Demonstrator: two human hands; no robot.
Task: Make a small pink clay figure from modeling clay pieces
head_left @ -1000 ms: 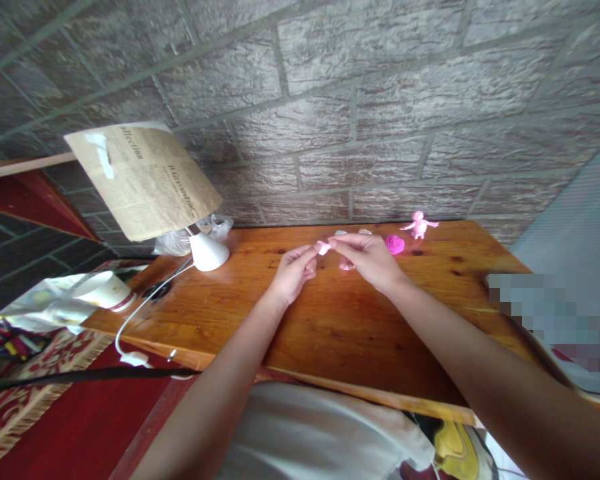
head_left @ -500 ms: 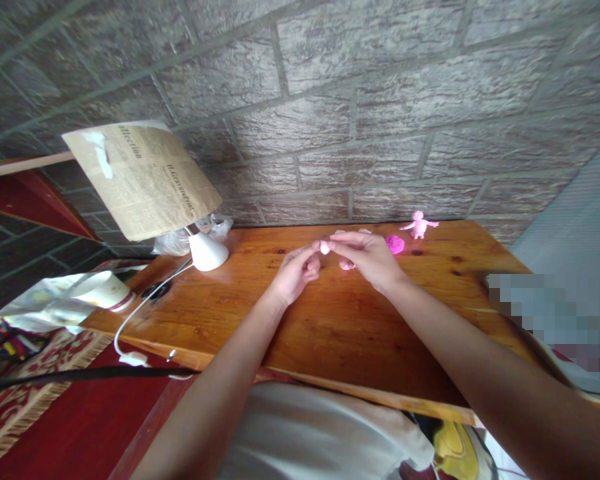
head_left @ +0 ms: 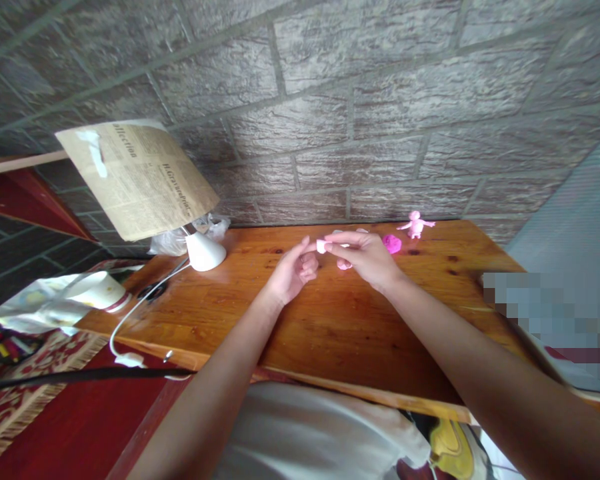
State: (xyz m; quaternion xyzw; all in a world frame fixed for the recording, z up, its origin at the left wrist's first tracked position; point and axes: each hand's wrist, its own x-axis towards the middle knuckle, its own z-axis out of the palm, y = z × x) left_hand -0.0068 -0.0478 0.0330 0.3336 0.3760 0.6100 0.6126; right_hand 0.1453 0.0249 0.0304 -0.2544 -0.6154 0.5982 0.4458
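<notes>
My right hand (head_left: 370, 259) pinches a pale lump (head_left: 321, 246) over the desk (head_left: 370, 327). My left hand (head_left: 291, 272) meets the lump's left side, thumb raised apart, fingers loosely curled. Rightward: a magenta blob (head_left: 392, 244), a pink doll (head_left: 415, 225).

The table (head_left: 350, 327) is glossy wood, the wall (head_left: 310, 67) rough and stone-like. The shade (head_left: 140, 183) looks like matt paper, the bag (head_left: 167, 243) crinkled plastic. The pinched piece (head_left: 321, 246) looks smooth, the magenta lump (head_left: 391, 244) rough.
</notes>
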